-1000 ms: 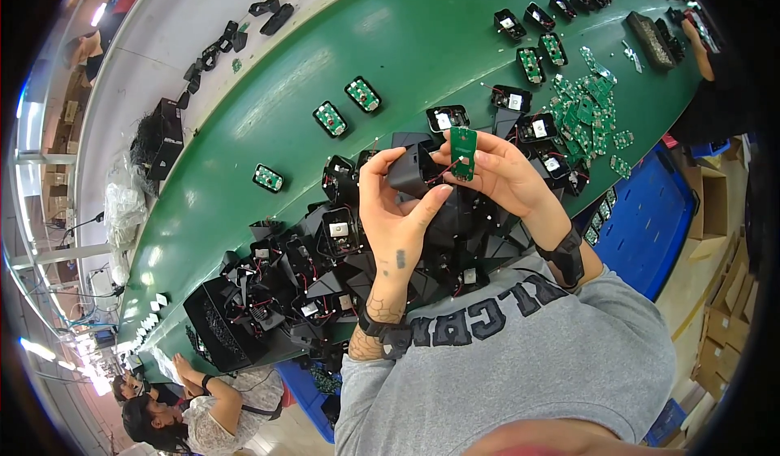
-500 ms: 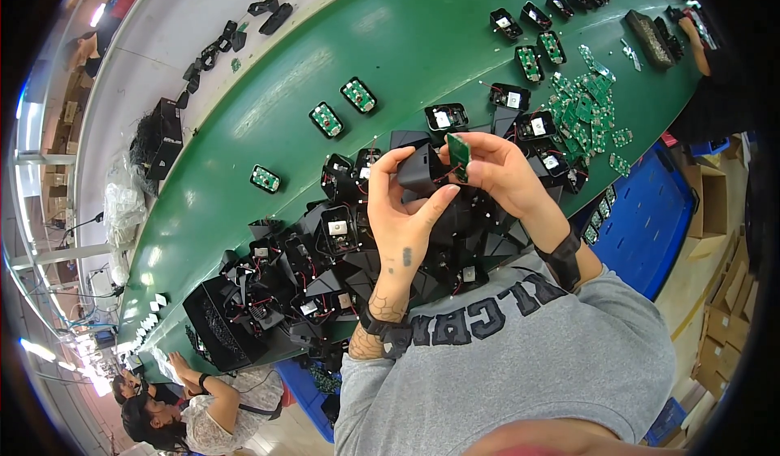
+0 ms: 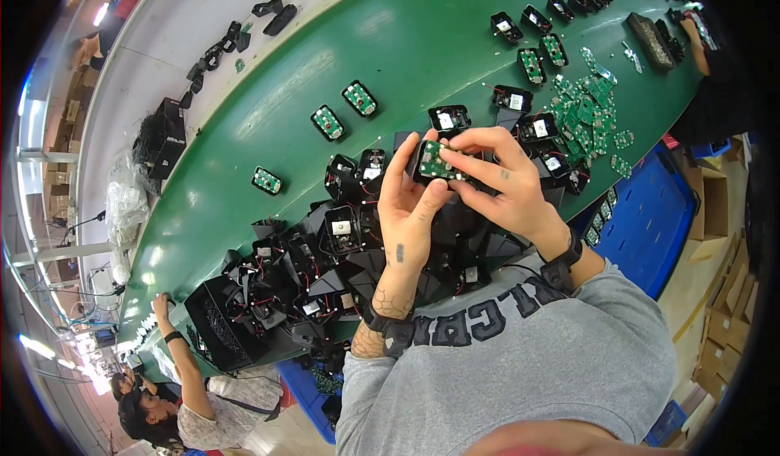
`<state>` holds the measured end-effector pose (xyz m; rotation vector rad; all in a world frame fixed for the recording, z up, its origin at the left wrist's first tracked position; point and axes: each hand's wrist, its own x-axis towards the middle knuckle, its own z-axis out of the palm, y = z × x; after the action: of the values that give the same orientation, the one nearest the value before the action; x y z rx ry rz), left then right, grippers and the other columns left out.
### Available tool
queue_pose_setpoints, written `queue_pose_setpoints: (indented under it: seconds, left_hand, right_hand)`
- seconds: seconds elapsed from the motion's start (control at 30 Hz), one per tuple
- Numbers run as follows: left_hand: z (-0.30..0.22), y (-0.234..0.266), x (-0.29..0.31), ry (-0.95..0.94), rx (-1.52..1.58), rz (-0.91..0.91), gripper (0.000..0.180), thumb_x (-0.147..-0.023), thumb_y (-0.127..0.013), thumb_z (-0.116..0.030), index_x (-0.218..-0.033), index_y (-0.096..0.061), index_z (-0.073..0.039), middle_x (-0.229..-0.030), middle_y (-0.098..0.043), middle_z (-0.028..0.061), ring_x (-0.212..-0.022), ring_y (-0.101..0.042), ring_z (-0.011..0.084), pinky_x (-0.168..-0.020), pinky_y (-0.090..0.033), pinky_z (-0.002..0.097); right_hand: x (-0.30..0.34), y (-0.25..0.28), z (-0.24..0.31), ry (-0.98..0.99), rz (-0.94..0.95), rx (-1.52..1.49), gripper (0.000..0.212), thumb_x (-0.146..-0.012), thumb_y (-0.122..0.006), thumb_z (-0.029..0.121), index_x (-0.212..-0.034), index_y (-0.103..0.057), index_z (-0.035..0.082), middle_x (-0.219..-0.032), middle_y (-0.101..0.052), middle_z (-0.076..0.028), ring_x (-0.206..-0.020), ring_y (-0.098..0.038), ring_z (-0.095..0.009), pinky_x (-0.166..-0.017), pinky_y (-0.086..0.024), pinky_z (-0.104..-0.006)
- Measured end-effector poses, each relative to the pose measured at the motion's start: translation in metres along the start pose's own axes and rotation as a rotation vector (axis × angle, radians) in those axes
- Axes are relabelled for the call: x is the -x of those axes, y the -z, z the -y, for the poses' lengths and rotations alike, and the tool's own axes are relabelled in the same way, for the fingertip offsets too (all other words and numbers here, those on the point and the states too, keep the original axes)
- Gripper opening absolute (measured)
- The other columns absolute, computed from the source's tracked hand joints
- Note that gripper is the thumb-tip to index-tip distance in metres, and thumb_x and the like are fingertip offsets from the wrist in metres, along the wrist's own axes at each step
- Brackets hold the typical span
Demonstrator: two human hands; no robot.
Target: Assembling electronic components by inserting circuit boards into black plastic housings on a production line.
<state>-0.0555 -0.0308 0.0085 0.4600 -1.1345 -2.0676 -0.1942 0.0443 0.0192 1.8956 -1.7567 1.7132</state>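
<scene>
My left hand [image 3: 406,219] is closed around a small black plastic housing [image 3: 418,171], held above the pile. Over the housing's open side lies a green circuit board [image 3: 437,160], its component face turned up. The fingertips of my right hand [image 3: 513,184] grip the board at its right side and press against it. Whether the board sits fully inside the housing cannot be made out behind the fingers. Just beyond my hands stands an open black housing [image 3: 449,118] with a white part inside.
Many black housings with red wires [image 3: 342,227] crowd the near side of the green table [image 3: 268,123]. Loose green boards [image 3: 587,110] are heaped at right. Housings with boards fitted [image 3: 358,97] stand farther off. A co-worker's arm [image 3: 188,366] reaches over the table at lower left.
My right hand has brought the board from upright beside the housing to flat over its opening. The housing has turned in my left hand. The co-worker at lower left has stretched an arm forward.
</scene>
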Motion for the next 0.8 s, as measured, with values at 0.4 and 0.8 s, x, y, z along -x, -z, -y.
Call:
queue_pose_setpoints:
  seconds: [0.4,0.8]
  left_hand:
    - [-0.004,-0.003,0.003,-0.028,0.083,-0.002,0.054,-0.093,-0.048,-0.004,-0.145,-0.032,-0.002,-0.138,-0.047,0.0191,-0.120,-0.053,0.0243,-0.089,-0.052,0.0311]
    - [-0.021,0.003,-0.001,-0.143,-0.090,0.086,0.054,-0.088,-0.061,-0.013,-0.135,-0.044,0.007,-0.126,-0.055,0.0251,-0.105,-0.063,0.0369,-0.090,-0.052,0.0435]
  right_hand:
    - [-0.002,0.003,0.007,0.124,0.110,0.147,0.041,-0.063,-0.076,0.006,-0.103,-0.071,0.012,-0.111,-0.061,-0.003,-0.106,-0.056,-0.025,-0.096,-0.043,-0.0493]
    - [-0.005,0.015,-0.001,0.616,-0.124,0.451,0.035,-0.065,-0.081,0.032,-0.098,-0.070,0.040,-0.108,-0.056,0.010,-0.116,-0.042,-0.018,-0.110,-0.028,-0.0562]
